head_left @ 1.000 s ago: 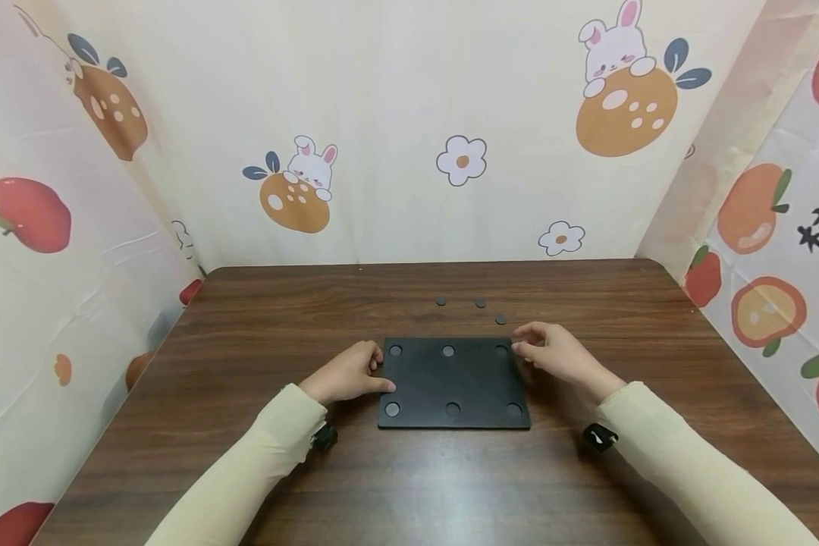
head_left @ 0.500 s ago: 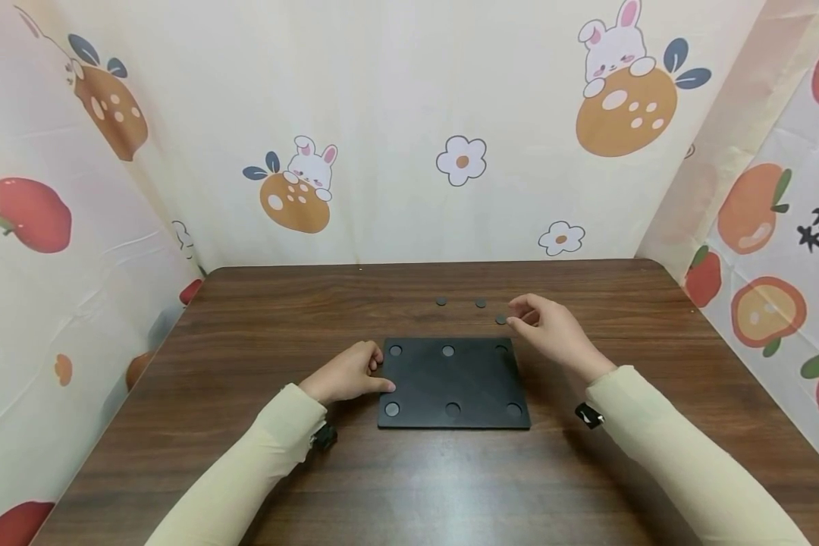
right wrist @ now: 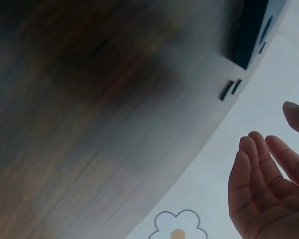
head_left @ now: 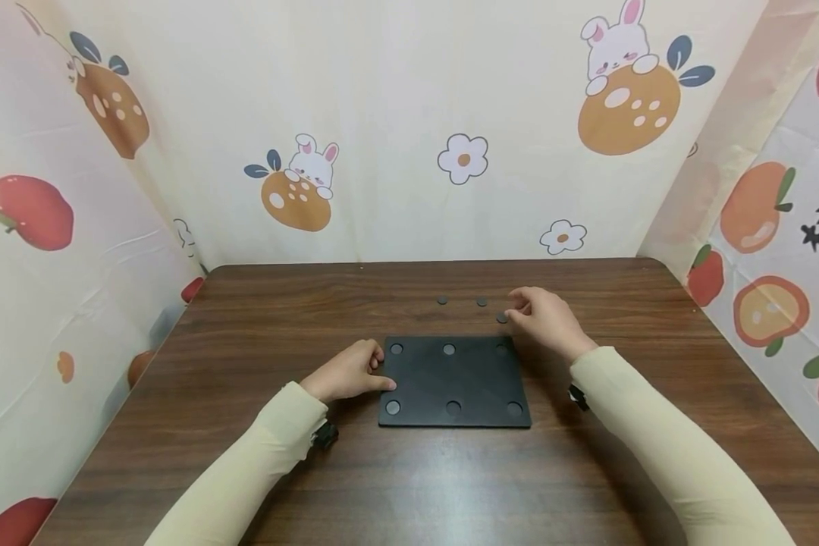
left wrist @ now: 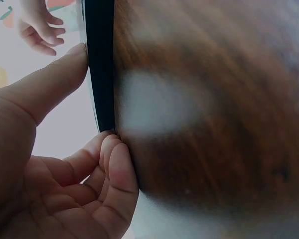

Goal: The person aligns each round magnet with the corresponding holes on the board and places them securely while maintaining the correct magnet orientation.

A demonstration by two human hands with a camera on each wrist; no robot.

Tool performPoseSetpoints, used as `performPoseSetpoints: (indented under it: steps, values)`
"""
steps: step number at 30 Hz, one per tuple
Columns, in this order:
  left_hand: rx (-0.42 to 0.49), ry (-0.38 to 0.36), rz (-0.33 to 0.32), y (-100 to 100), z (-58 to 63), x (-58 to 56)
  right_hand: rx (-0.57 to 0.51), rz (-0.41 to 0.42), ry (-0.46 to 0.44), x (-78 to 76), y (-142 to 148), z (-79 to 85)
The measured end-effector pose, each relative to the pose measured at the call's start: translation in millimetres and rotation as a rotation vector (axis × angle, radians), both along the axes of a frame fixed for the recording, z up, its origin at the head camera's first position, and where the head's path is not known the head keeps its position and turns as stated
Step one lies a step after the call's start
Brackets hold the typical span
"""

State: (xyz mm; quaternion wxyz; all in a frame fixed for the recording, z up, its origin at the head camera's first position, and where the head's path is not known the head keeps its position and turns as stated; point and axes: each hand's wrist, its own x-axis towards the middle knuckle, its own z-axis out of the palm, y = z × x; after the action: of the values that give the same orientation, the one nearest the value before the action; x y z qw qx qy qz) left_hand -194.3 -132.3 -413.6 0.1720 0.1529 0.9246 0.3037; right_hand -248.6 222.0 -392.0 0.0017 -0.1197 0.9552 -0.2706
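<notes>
A black rectangular board (head_left: 450, 379) with several round recesses lies on the table. My left hand (head_left: 351, 371) holds its left edge: the thumb rests on the top face, and in the left wrist view the curled fingers (left wrist: 120, 169) press against the side. Beyond the board's far right corner, my right hand (head_left: 544, 318) hovers with bent fingers beside a small dark disc (head_left: 501, 318). In the right wrist view its thumb (right wrist: 298, 118) stands apart from the fingers, with nothing between them. Two more discs, one left (head_left: 441, 301) and one right (head_left: 481, 302), lie farther back.
The brown wooden table (head_left: 287, 303) ends at a patterned curtain (head_left: 382, 152) behind, with more printed cloth at both sides. A small black device (head_left: 324, 435) is strapped at the left wrist, another (head_left: 577, 396) at the right.
My right hand has moved from the board's far right corner away from me, to beside the nearest loose disc. My left hand has stayed on the board's left edge.
</notes>
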Motion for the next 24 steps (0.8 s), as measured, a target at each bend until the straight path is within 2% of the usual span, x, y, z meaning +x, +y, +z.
performPoseSetpoints:
  steps: [9, 19, 24]
  values:
    - [-0.001, 0.005, -0.009, 0, 1.0, 0.6, 0.064, 0.0, -0.051, -14.5, 0, -9.0]
    - [0.008, 0.0, 0.003, 0, 1.1, -0.2, 0.136, 0.02, -0.125, -18.8, -4, -10.9]
    - [0.014, -0.001, 0.004, 0, 1.4, 0.7, 0.168, 0.029, -0.129, -20.1, -6, -11.6]
